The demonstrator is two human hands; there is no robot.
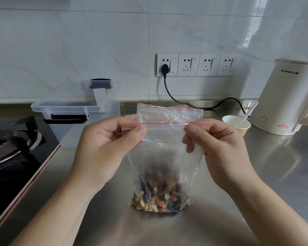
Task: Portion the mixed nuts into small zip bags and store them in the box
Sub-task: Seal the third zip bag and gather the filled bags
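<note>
A clear zip bag point(164, 153) with a red seal line stands upright on the steel counter, mixed nuts point(159, 196) filling its bottom. My left hand point(105, 148) pinches the bag's top left corner at the seal. My right hand point(219, 148) pinches the top right corner. A second zip bag point(169, 112) with a red line stands just behind the first. The clear plastic storage box point(75, 110) with black latches sits at the back left, its lid off or tilted up behind it.
A gas hob point(11, 142) lies at the left edge. A paper cup with a plastic spoon point(236, 122) and a cream electric kettle point(284, 98) stand at the right. A black cable point(194, 103) runs from the wall sockets point(197, 64) to the kettle.
</note>
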